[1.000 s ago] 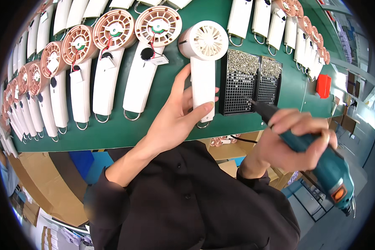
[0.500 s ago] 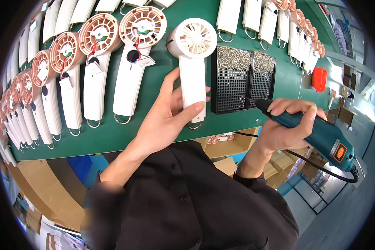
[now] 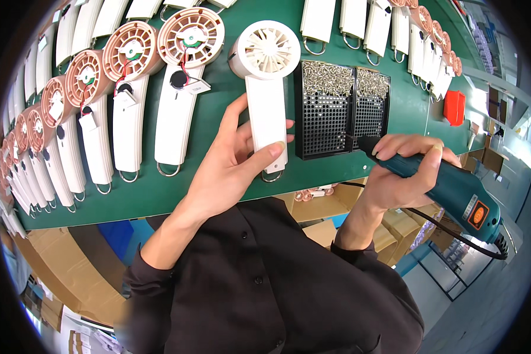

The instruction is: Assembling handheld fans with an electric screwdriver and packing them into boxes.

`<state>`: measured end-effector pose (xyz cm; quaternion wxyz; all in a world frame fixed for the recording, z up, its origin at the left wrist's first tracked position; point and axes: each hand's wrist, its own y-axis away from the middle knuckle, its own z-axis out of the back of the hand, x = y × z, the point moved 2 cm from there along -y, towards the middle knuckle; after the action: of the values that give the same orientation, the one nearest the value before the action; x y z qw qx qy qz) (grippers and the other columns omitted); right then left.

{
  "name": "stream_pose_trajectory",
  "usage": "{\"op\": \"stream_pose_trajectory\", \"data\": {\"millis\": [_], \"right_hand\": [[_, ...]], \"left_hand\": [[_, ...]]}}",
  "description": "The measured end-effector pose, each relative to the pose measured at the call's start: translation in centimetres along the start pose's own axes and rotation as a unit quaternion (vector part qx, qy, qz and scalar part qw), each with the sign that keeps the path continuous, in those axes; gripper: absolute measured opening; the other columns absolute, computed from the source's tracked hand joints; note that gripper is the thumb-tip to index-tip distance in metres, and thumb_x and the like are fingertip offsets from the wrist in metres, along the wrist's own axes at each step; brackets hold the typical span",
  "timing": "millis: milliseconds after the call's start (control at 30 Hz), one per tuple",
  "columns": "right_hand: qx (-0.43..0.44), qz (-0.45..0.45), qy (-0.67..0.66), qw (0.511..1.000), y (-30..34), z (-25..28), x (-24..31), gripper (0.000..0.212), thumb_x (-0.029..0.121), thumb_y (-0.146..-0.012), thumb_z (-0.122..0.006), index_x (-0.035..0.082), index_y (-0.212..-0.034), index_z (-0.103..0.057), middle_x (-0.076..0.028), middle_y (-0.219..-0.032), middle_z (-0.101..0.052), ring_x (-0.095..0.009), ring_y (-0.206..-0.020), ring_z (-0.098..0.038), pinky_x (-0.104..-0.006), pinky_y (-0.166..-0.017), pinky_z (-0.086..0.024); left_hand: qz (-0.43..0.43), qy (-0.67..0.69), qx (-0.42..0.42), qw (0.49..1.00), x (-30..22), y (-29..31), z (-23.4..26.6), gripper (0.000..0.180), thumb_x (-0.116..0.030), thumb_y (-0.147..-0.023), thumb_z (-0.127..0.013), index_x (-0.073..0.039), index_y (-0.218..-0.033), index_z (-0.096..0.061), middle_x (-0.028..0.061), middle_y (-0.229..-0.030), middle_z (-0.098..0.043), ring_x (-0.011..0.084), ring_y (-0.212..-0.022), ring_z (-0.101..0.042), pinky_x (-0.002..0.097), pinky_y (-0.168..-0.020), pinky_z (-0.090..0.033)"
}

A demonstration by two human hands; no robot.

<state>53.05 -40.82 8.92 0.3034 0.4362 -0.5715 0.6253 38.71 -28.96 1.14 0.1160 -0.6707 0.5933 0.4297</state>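
White plastic round-headed fan, twelve o'clock: grille fitted, left fingers grasping handle. Teal electric screwdriver: clasped by right fingers, nose near black perforated screw tray. Seemingly outstanding: pink-headed white fans, ten o'clock, uncovered.

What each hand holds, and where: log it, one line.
left hand: holds white handheld fan | right hand: grips teal electric screwdriver | tool nose: close to black screw trays
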Motion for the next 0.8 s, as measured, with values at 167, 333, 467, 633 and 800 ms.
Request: {"op": "stream_pose_trajectory", "data": {"millis": [167,333,467,633,800], "right_hand": [[0.021,-0.014,0.016,1.000,-0.1,1.0,0.1,0.019,0.018,-0.088,-0.039,0.000,-0.082,-0.041,-0.010,-0.057,-0.043,-0.018,-0.035,-0.041,-0.0315,-0.034,-0.041],[-0.011,-0.009,-0.102,0.995,0.5,1.0,2.3,0.008,0.020,-0.092,-0.036,0.013,-0.094,-0.039,-0.008,-0.061,-0.043,-0.018,-0.034,-0.041,-0.0321,-0.034,-0.042],[0.008,0.018,-0.052,0.998,0.6,0.1,1.6,0.011,0.015,-0.090,-0.039,0.009,-0.097,-0.034,-0.009,-0.061,-0.044,-0.018,-0.035,-0.042,-0.0326,-0.033,-0.042],[-0.013,-0.005,-0.016,1.000,0.1,1.0,0.1,0.013,0.016,-0.087,-0.044,0.004,-0.086,-0.038,-0.009,-0.058,-0.043,-0.018,-0.034,-0.042,-0.0321,-0.033,-0.041],[0.001,0.002,0.015,1.000,0.0,0.6,-0.2,0.020,0.016,-0.086,-0.046,0.003,-0.073,-0.040,-0.008,-0.053,-0.042,-0.018,-0.033,-0.041,-0.0312,-0.034,-0.041]], "left_hand": [[0.000,-0.008,0.000,1.000,-0.1,0.1,0.1,0.062,0.001,-0.090,-0.049,-0.006,-0.140,-0.013,0.0186,-0.123,-0.052,0.0242,-0.111,-0.055,0.0341,-0.085,-0.049],[-0.002,-0.013,0.001,1.000,-0.1,0.1,-0.1,0.063,0.000,-0.090,-0.049,-0.006,-0.140,-0.012,0.0182,-0.123,-0.052,0.0233,-0.110,-0.055,0.0340,-0.086,-0.048],[-0.005,-0.022,-0.002,1.000,-0.1,0.2,0.1,0.064,-0.001,-0.091,-0.049,-0.006,-0.141,-0.011,0.0180,-0.123,-0.053,0.0230,-0.110,-0.055,0.0341,-0.086,-0.048],[-0.001,-0.011,0.001,1.000,-0.2,0.3,0.1,0.064,-0.001,-0.091,-0.049,-0.006,-0.141,-0.011,0.0179,-0.122,-0.053,0.0231,-0.110,-0.056,0.0345,-0.086,-0.048],[0.000,-0.007,0.000,1.000,-0.1,0.2,0.1,0.063,-0.001,-0.091,-0.049,-0.006,-0.141,-0.012,0.0180,-0.122,-0.053,0.0233,-0.110,-0.055,0.0344,-0.086,-0.048]]}}
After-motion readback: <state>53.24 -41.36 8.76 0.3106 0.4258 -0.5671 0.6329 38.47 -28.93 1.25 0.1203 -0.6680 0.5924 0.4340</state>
